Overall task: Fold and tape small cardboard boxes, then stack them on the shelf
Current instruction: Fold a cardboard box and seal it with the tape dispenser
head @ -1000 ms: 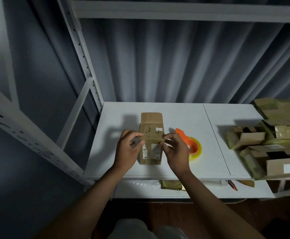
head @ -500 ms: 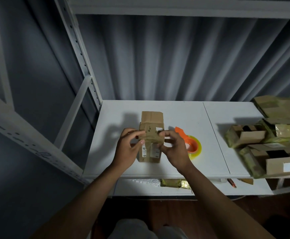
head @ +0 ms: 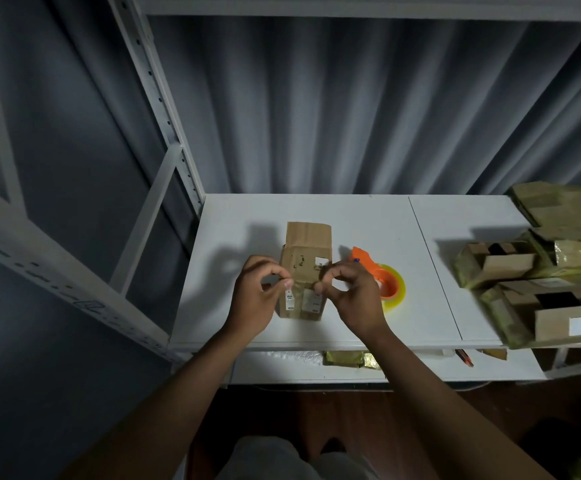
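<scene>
From my feed, the small brown cardboard box with white labels (head: 304, 271) stands mid-shelf between both hands, its far flap open, but I cannot tell whether the curled fingertips of my left hand (head: 258, 299) and right hand (head: 353, 301) pinch tape, the box edge, or nothing. The orange tape dispenser with its yellowish roll (head: 384, 280) sits half hidden behind the right hand. The white metal shelf board (head: 403, 237) stands before a grey pleated curtain (head: 351, 109); the stacked taped boxes (head: 538, 271) are cut off at right (blurry too).

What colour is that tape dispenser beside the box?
Orange, holding a yellowish roll; the tape dispenser shows best in the head view.
</scene>
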